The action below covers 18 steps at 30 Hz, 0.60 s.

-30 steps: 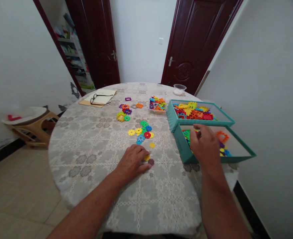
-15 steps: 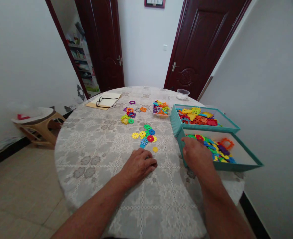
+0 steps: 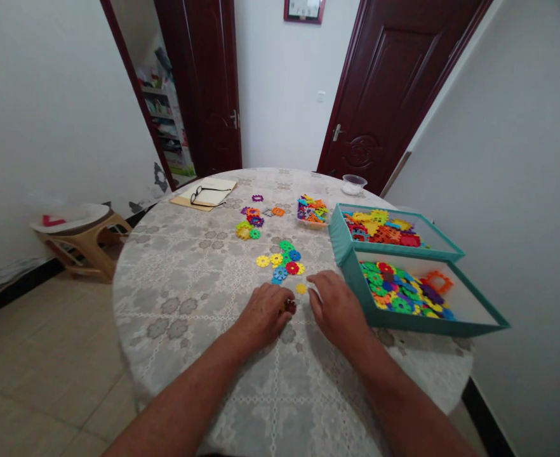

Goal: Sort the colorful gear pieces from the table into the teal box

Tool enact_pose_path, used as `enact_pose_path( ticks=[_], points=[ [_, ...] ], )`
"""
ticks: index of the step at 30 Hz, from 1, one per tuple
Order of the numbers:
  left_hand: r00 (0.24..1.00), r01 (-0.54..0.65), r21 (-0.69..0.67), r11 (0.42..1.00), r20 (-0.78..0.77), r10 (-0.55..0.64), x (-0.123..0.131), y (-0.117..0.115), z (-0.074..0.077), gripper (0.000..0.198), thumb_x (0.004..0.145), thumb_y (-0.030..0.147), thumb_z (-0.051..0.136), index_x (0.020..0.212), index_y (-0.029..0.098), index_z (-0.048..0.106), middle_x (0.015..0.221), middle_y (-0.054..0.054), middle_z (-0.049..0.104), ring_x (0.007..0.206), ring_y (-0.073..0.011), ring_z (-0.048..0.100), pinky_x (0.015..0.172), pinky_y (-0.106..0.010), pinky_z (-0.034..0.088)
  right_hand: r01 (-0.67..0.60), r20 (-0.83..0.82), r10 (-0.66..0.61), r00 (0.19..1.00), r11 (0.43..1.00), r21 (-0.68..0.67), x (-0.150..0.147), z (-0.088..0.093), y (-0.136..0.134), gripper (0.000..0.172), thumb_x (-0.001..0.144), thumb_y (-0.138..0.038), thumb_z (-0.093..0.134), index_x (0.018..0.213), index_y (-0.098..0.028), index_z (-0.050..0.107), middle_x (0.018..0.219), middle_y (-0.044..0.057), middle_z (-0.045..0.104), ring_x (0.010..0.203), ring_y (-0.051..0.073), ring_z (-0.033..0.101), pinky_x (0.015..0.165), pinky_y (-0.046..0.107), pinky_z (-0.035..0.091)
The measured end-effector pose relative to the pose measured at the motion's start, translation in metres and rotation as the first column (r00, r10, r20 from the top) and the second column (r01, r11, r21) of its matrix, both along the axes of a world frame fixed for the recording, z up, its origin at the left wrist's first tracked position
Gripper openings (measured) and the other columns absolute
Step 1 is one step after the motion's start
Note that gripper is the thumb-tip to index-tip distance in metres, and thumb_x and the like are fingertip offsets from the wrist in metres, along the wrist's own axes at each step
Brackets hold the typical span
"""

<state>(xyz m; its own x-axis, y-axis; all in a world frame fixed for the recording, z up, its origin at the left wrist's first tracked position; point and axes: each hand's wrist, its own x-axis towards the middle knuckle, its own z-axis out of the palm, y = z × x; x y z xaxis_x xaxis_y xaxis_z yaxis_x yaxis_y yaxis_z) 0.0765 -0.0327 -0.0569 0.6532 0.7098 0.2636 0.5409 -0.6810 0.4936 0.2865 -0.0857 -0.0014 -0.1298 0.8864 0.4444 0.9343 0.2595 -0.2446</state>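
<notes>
My left hand (image 3: 263, 317) is curled over the cloth-covered table. Its fingertips close on a small dark red and yellow interlocking disc piece (image 3: 289, 306), partly hidden by the fingers. My right hand (image 3: 338, 308) is to the right, thumb and forefinger apart, with no piece visible between them. A loose yellow notched disc (image 3: 301, 289) lies flat just left of its fingertips. Beyond both hands is a cluster of flower-shaped discs, among them a red disc (image 3: 292, 268), a blue disc (image 3: 280, 272) and a yellow disc (image 3: 262, 261).
On the right stand two teal boxes: the near box (image 3: 432, 325) holds mixed discs, the far box (image 3: 444, 246) larger pieces. A clear tub (image 3: 312, 224) of pieces and a plastic bowl (image 3: 354, 184) sit farther back. Glasses (image 3: 208, 195) lie on a notebook (image 3: 180, 202) at left.
My right hand has moved left from the near box's edge toward my left hand. My left hand has turned, so the piece in its fingers shows more. The camera view has shifted slightly.
</notes>
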Motion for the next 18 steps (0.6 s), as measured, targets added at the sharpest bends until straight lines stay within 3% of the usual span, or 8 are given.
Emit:
enact_pose_path(
  ticks=[3,7,14,18],
  points=[
    [1.0,0.003,-0.015,1.0,0.029,-0.002,0.0,0.002,-0.003,0.03,0.088,0.012,0.068,0.117,0.022,0.062,0.11,-0.006,0.069,0.105,-0.025,0.06,0.091,-0.038,0.043,0.05,0.065,-0.039,0.997,0.981,-0.189,-0.018,-0.018,0.01,0.03,0.102,-0.016,0.052,0.13,-0.019,0.062,0.12,0.013,0.064,0.114,0.026,0.06,0.098,0.036,0.048],
    [0.994,0.05,-0.056,0.997,0.104,-0.044,-0.001,0.003,-0.003,0.027,0.087,0.007,0.065,0.109,0.023,0.063,0.106,-0.003,0.069,0.101,-0.0215,0.062,0.091,-0.035,0.045,0.15,0.136,-0.11,0.985,0.931,-0.333,-0.016,-0.033,0.024,0.021,0.103,-0.021,0.052,0.119,-0.018,0.065,0.119,0.014,0.062,0.113,0.026,0.06,0.096,0.034,0.047],
    [0.957,0.02,-0.184,0.983,0.289,0.035,-0.005,0.004,0.0,0.028,0.086,0.005,0.059,0.107,0.023,0.065,0.104,-0.002,0.066,0.097,-0.0179,0.065,0.089,-0.031,0.052,0.017,-0.085,-0.054,0.995,0.923,-0.385,0.002,-0.042,0.04,0.01,0.095,-0.018,0.058,0.105,-0.02,0.062,0.111,0.007,0.064,0.107,0.021,0.062,0.094,0.029,0.044],
    [0.942,0.012,-0.236,0.972,0.33,0.068,-0.005,0.005,0.0,0.033,0.088,0.006,0.059,0.115,0.023,0.065,0.107,-0.002,0.068,0.099,-0.0171,0.068,0.092,-0.032,0.054,-0.031,-0.179,-0.039,0.983,0.929,-0.368,0.003,-0.043,0.04,0.024,0.094,-0.018,0.057,0.117,-0.019,0.061,0.112,0.008,0.066,0.105,0.02,0.063,0.093,0.029,0.044]
  ],
)
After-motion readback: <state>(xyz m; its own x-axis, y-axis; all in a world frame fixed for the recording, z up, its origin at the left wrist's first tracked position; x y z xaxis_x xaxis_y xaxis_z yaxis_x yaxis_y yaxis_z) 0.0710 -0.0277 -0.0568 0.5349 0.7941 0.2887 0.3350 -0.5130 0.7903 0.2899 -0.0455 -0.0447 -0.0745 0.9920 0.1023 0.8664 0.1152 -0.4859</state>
